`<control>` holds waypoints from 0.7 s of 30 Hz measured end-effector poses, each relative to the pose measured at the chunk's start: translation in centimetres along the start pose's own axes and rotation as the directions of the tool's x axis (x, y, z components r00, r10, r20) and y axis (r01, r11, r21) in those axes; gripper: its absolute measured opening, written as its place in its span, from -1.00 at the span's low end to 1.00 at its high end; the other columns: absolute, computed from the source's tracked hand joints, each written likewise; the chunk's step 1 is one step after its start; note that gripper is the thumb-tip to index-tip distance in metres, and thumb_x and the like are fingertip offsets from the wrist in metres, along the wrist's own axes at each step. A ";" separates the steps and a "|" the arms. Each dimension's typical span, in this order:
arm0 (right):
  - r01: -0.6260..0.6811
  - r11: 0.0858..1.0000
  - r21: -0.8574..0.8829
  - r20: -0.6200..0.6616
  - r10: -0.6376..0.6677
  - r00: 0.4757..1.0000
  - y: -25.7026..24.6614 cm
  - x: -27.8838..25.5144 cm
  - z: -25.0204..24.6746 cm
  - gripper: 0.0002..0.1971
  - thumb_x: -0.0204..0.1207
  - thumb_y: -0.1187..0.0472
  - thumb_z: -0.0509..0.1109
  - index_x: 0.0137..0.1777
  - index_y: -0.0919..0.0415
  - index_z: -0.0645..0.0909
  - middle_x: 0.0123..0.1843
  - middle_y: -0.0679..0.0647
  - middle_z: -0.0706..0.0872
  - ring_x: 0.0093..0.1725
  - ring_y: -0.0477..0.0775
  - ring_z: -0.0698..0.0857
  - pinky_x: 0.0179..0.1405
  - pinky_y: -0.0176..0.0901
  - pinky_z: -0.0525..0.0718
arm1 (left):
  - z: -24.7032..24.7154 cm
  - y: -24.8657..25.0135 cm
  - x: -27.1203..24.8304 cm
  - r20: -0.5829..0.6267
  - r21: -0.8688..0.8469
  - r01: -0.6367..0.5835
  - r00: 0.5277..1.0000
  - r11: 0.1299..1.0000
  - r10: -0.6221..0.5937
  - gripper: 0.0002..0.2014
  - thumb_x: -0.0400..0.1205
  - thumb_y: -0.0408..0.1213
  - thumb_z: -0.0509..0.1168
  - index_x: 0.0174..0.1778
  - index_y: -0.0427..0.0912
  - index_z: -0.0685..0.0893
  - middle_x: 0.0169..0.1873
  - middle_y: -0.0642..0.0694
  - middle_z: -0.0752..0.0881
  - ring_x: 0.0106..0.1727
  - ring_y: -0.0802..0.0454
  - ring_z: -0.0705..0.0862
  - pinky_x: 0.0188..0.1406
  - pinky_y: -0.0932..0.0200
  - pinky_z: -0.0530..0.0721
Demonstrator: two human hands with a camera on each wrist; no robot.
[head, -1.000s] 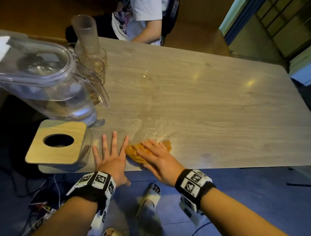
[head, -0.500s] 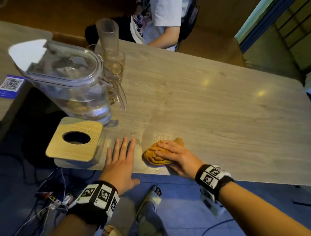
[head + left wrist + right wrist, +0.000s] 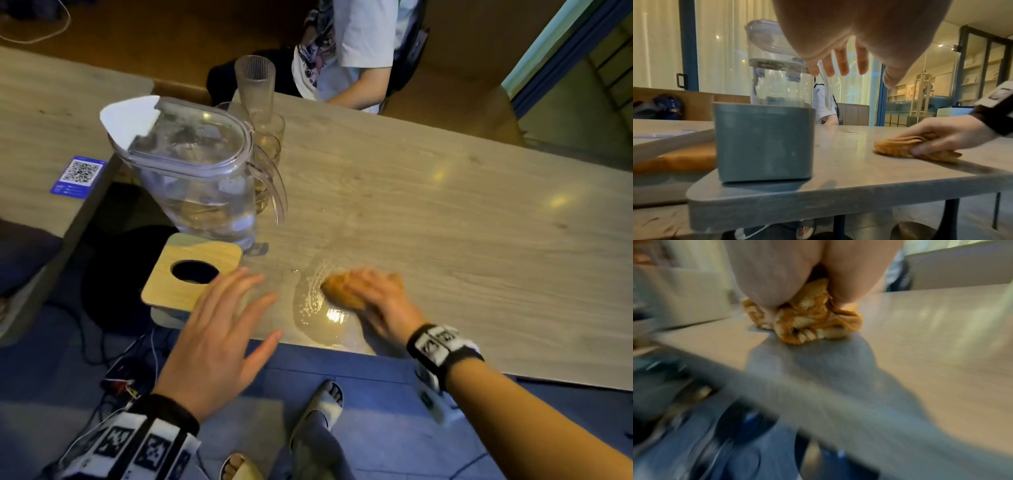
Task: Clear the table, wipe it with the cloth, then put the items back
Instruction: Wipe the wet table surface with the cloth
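Note:
A crumpled orange cloth (image 3: pixel 337 291) (image 3: pixel 898 144) (image 3: pixel 813 321) lies on the grey wood-grain table (image 3: pixel 445 222) near its front edge. My right hand (image 3: pixel 370 287) (image 3: pixel 935 138) covers it, fingers over the top and thumb against its side, pressing it down; the hand is motion-blurred. A wet smear (image 3: pixel 318 322) shines just left of the cloth. My left hand (image 3: pixel 239 301) (image 3: pixel 838 63) hovers above the table's front-left corner, fingers spread, holding nothing. It is beside a grey box with a wooden lid (image 3: pixel 186 274) (image 3: pixel 764 142).
A clear lidded water pitcher (image 3: pixel 198 178) stands behind the box, with stacked glasses (image 3: pixel 255 85) behind it. A person (image 3: pixel 359 51) sits at the far side. A second table (image 3: pixel 41 120) with a QR card (image 3: pixel 78 176) stands to the left. Cables lie on the floor.
My left hand has lifted off the table and now hovers by the box. My right hand has slid the cloth a little right, leaving a wet streak.

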State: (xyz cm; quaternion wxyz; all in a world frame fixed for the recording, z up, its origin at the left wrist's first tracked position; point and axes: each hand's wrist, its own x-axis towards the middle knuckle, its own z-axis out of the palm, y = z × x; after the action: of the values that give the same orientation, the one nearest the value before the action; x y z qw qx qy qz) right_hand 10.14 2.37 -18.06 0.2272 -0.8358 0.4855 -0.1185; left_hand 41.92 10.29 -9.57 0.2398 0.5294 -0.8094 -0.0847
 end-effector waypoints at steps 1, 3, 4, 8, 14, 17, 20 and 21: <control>-0.203 0.979 -0.022 -0.102 0.199 0.975 0.3 1.9 0.1 -0.50 0.62 0.21 0.36 0.57 0.10 0.46 0.60 0.20 0.43 0.58 0.37 0.34 0.54 0.36 0.32 | -0.3 -0.2 -0.1 -0.044 0.028 0.033 0.999 0.999 -0.032 -0.52 0.62 -0.02 0.39 0.34 -0.28 0.69 0.43 -0.29 0.56 0.60 -0.31 0.43 0.51 -0.40 0.46; -0.464 0.884 -0.064 -0.225 0.440 0.869 -1.5 5.4 1.5 -0.49 0.65 0.09 0.25 0.60 0.05 0.39 0.62 0.20 0.39 0.56 0.47 0.30 0.50 0.40 0.30 | -0.7 -0.9 0.1 -0.099 0.085 0.170 0.982 0.982 -0.161 -0.40 0.60 0.07 0.38 0.41 -0.32 0.61 0.46 -0.37 0.50 0.62 -0.41 0.35 0.53 -0.47 0.38; -0.442 0.893 -0.088 -0.262 0.408 0.875 -3.2 6.3 2.5 -0.48 0.63 0.07 0.21 0.60 0.03 0.39 0.61 0.20 0.41 0.55 0.48 0.32 0.48 0.42 0.31 | -0.7 -1.3 0.4 -0.093 0.124 0.257 0.965 0.958 -0.247 -0.32 0.60 0.15 0.33 0.46 -0.33 0.54 0.50 -0.40 0.43 0.65 -0.45 0.28 0.55 -0.51 0.31; 0.224 0.973 -0.062 -0.010 -0.225 0.974 -6.1 2.6 5.2 -0.57 0.70 0.04 0.15 0.54 0.02 0.49 0.57 0.15 0.49 0.53 0.39 0.41 0.54 0.36 0.29 | 0.6 -2.9 2.1 0.097 0.222 0.480 0.855 0.849 -0.509 -0.16 0.60 0.38 0.11 0.55 -0.29 0.39 0.61 -0.44 0.27 0.69 -0.55 0.09 0.52 -0.65 0.13; -0.126 0.986 -0.106 -0.110 0.115 0.987 0.6 3.2 0.9 -0.52 0.68 -0.06 0.09 0.57 -0.04 0.44 0.60 0.20 0.44 0.53 0.43 0.40 0.50 0.38 0.38 | 2.7 -4.0 1.6 0.114 0.308 0.479 0.839 0.822 -0.532 -0.29 0.68 0.23 -0.04 0.52 -0.28 0.48 0.58 -0.45 0.37 0.63 -0.60 0.19 0.47 -0.68 0.15; -0.444 0.884 -0.144 -0.183 0.417 0.890 -2.1 8.6 1.9 -0.47 0.65 0.06 0.17 0.64 -0.04 0.32 0.67 0.15 0.30 0.61 0.43 0.23 0.53 0.34 0.25 | 2.7 -4.1 1.8 0.093 0.329 0.482 0.839 0.812 -0.536 -0.29 0.68 0.25 -0.06 0.52 -0.25 0.46 0.59 -0.43 0.36 0.65 -0.57 0.18 0.48 -0.65 0.16; 0.043 0.995 -0.088 -0.089 -0.051 0.995 -3.9 8.1 3.1 -0.56 0.73 -0.04 0.04 0.55 -0.05 0.47 0.60 0.13 0.45 0.57 0.42 0.34 0.54 0.36 0.26 | 2.4 -3.8 2.1 0.130 0.371 0.476 0.823 0.797 -0.552 -0.24 0.65 0.32 -0.03 0.50 -0.25 0.50 0.58 -0.42 0.39 0.63 -0.57 0.23 0.47 -0.64 0.21; 0.264 0.962 -0.065 -0.008 -0.265 0.964 -3.0 6.8 2.8 -0.57 0.74 -0.05 0.04 0.52 -0.02 0.50 0.57 0.15 0.49 0.53 0.42 0.40 0.53 0.34 0.30 | 2.2 -3.8 2.3 0.158 0.386 0.472 0.813 0.792 -0.561 -0.22 0.62 0.35 -0.02 0.49 -0.24 0.50 0.58 -0.41 0.40 0.62 -0.57 0.25 0.47 -0.64 0.23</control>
State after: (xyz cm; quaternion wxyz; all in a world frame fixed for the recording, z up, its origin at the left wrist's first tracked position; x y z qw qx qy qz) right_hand 16.95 -1.54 -19.16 0.1788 -0.8989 0.3751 -0.1393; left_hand 43.21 6.37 -12.25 0.0052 0.7479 -0.6589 -0.0808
